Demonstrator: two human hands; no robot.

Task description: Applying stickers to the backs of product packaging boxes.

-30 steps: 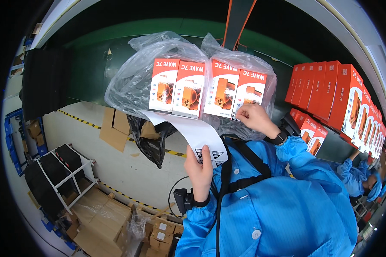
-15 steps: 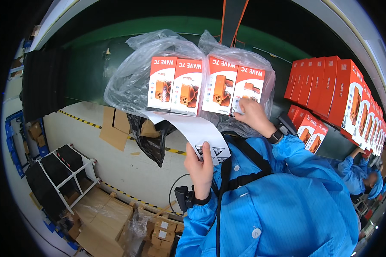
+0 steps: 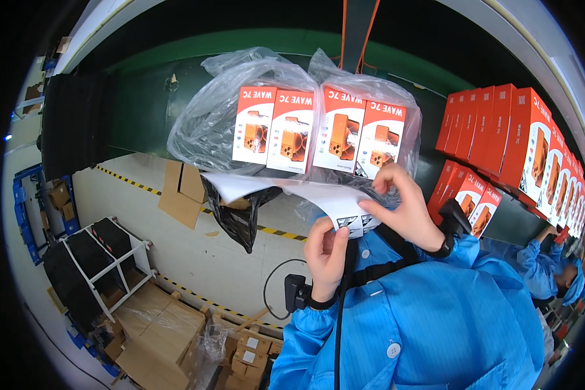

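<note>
A curved white sheet of stickers [image 3: 328, 197], with black triangular marks at its near end, is pinched in my left hand [image 3: 325, 257] between thumb and fingers. My right hand [image 3: 411, 209] is at the sheet's right corner, its thumb against the edge and its index finger bent and apart from the thumb. Just beyond, four red-and-white phone boxes, that is several, stand side by side in clear plastic bags: a left pair [image 3: 292, 133] and a right pair [image 3: 338, 133]. The rightmost box [image 3: 379, 140] has a black triangular mark at its lower left corner.
Rows of similar red boxes [image 3: 498, 130] stand on the green bench [image 3: 143, 97] to the right. A black plastic bag [image 3: 237, 224] hangs at the bench's front edge. Lower left are a white-framed cart [image 3: 110, 266] and cardboard cartons [image 3: 156, 331]. Another person [image 3: 539, 263] works at far right.
My right hand has moved back from the rightmost box to the sticker sheet. My left hand has shifted slightly right with the sheet, which now lies flatter. The whole view has shifted slightly.
</note>
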